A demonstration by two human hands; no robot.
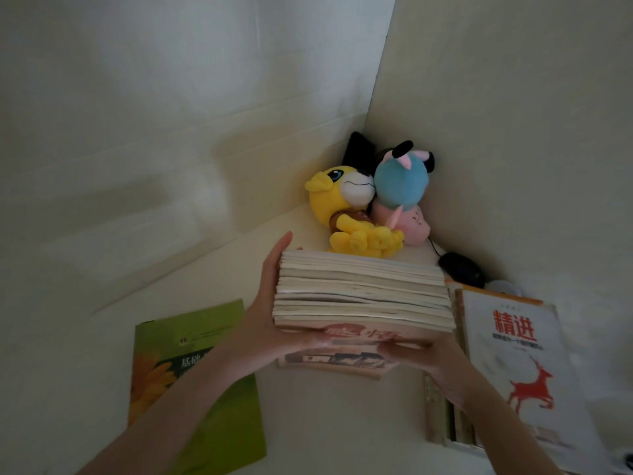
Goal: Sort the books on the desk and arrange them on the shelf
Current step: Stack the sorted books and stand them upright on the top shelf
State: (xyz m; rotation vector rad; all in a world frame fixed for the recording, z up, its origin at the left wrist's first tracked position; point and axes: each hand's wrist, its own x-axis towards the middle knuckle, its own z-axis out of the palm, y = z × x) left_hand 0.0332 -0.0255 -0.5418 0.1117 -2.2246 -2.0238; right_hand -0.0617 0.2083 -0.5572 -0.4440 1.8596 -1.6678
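Observation:
A thick bundle of several books (363,289) is held upright over the white desk (325,423), page edges facing up. My left hand (270,320) grips its left end, fingers along the side and thumb on the near cover. At the bundle's lower right, my right hand (428,354) grips the near cover. A green book with a sunflower cover (205,406) lies flat on the desk to the left. On the right lies a white book with red characters and a red deer (517,354), on top of other books (442,419).
Two plush toys, one yellow (346,207) and one blue and pink (404,186), sit in the far corner against the walls. A black mouse (462,269) with its cable lies behind the right-hand pile. White walls close the desk at the back and right.

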